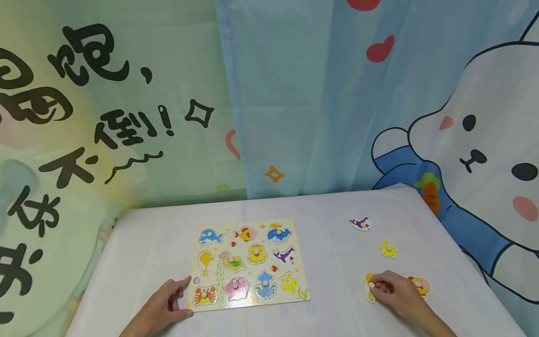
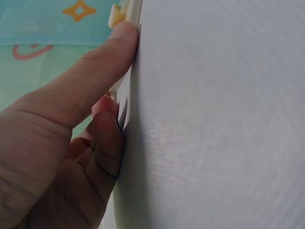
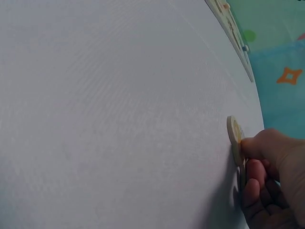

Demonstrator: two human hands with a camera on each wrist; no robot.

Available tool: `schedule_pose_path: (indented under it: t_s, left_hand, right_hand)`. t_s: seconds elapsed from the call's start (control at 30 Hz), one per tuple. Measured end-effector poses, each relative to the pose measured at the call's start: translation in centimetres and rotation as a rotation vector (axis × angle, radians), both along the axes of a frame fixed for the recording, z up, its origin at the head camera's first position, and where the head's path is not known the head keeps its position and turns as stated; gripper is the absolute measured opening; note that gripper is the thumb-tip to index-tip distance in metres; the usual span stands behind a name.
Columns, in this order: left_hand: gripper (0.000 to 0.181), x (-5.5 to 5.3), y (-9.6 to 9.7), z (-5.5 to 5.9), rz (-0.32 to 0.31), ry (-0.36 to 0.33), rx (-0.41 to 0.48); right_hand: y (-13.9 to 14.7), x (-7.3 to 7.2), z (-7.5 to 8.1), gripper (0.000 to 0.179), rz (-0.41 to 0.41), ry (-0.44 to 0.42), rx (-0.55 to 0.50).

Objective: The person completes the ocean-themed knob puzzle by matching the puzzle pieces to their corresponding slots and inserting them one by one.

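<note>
A knob puzzle board [image 1: 248, 306] with colourful sea-animal pictures lies flat on the white-covered table. My left hand [image 1: 162, 304] is at its left side, thumb at the near corner and index finger along the edge; in the left wrist view the thumb [image 2: 90, 71] touches the board's edge. To the right of the board, my right hand [image 1: 393, 290] pinches a yellow seahorse puzzle piece [image 1: 368, 280]. The right wrist view shows that piece [image 3: 234, 138] edge-on, low over the cloth; whether it touches the cloth I cannot tell. A fish puzzle piece [image 1: 422, 286] lies beside that hand, partly covered.
A yellow starfish piece [image 1: 388, 250] and a purple whale-like piece [image 1: 360, 224] lie farther back on the right of the white tablecloth [image 1: 332, 281]. Behind the table hangs a printed curtain [image 1: 286, 103] with a rabbit drawing.
</note>
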State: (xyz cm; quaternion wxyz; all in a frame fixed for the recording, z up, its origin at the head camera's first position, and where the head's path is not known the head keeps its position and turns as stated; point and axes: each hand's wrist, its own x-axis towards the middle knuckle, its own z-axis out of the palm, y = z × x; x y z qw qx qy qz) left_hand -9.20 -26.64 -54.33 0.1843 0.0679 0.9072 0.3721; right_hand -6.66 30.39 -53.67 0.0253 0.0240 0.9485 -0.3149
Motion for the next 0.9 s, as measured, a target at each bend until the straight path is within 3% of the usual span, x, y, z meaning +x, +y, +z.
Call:
schedule_pose_path:
  t_s: [0.2,0.37,0.47,0.63,0.7,0.9]
  left_hand:
    - [0.089,0.1,-0.2,-0.1,-0.011,0.015,0.007]
    - [0.089,0.1,-0.2,-0.1,-0.011,0.013,0.009]
    - [0.089,0.1,-0.1,0.0,-0.003,0.007,0.010]
    - [0.090,0.1,0.2,0.0,0.025,-0.003,-0.004]
    - [0.090,0.0,0.2,0.0,0.028,-0.003,-0.008]
    - [0.092,-0.1,0.4,0.2,0.043,-0.019,-0.017]
  right_hand:
    - [-0.2,-0.4,0.3,0.018,0.028,-0.043,0.036]
    - [-0.6,-0.6,0.8,0.016,0.058,-0.028,0.051]
    - [-1.4,-0.8,1.4,0.014,0.107,0.044,0.025]
    - [-4.0,-1.8,2.6,0.018,0.240,0.264,-0.052]
    - [-5.4,-2.5,3.2,0.018,0.287,0.301,-0.084]
    - [-11.8,-5.0,4.9,0.013,0.369,0.174,-0.151]
